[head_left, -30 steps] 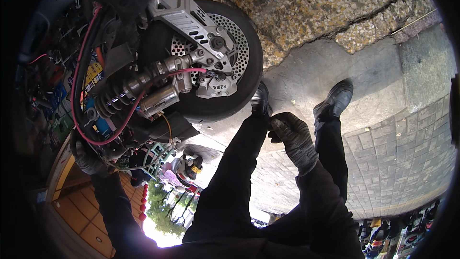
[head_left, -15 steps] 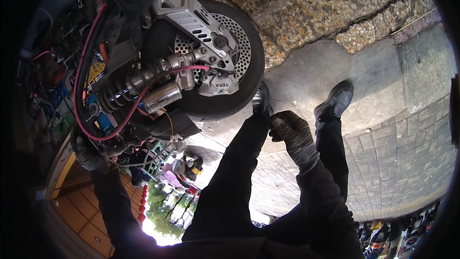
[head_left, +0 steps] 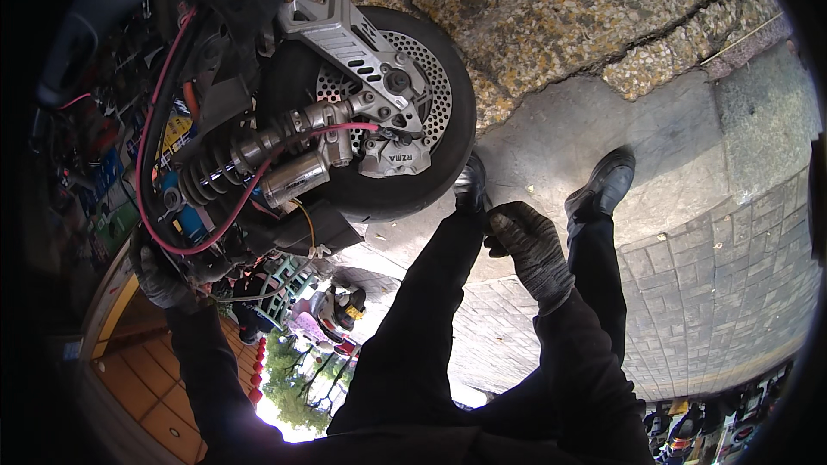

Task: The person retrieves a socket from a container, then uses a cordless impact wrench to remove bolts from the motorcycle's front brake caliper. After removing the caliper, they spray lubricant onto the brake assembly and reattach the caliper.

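My right hand, in a grey knitted glove, hovers over my legs with its fingers curled together. A small thing may be pinched at the fingertips, but I cannot make it out. Far to the left, my gloved left hand reaches to the dark underside of a motor scooter's rear end; its fingers are in shadow and mostly hidden. Near it runs a looping pink hose, which leads over the coil-spring shock absorber to the silver brake caliper. Beyond are the black tyre, drilled brake disc and silver swingarm.
A black mudguard flap hangs beside a thin yellow wire. My black shoes stand on concrete, between pebbled slabs and brick paving. Another parked scooter and an orange tiled surface lie at lower left.
The wheel, swingarm and shock absorber appear slightly lower in the picture. Both my hands keep nearly the same places and poses.
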A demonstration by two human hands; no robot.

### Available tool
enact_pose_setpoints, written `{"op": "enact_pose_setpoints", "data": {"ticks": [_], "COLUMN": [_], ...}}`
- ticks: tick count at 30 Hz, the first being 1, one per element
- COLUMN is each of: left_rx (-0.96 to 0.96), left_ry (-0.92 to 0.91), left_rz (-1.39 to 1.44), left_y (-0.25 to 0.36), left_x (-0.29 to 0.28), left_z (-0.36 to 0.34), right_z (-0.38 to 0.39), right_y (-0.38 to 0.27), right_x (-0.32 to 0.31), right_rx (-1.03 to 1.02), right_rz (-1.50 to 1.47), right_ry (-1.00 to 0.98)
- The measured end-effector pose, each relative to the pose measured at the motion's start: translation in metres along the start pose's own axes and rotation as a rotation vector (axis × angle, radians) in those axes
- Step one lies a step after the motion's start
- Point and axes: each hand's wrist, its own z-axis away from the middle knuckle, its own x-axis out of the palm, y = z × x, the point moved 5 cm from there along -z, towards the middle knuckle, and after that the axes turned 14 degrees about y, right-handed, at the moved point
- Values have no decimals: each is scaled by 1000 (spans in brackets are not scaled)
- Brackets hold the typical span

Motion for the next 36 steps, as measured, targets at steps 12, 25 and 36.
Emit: {"op": "enact_pose_setpoints", "data": {"ticks": [12,25,36], "left_rx": [-16,-23,-6], "left_ry": [78,67,-4], "left_rz": [-95,13,31], "left_y": [-4,0,-5], "left_x": [-13,-6,-12], "left_z": [-7,0,-2], "right_z": [-1,-3,-20], "right_y": [-4,-13,2], "right_x": [-3,-2,-11], "right_rx": [-62,-2,-45], "right_rz": [25,-26,85], "right_ry": [2,8,14]}}
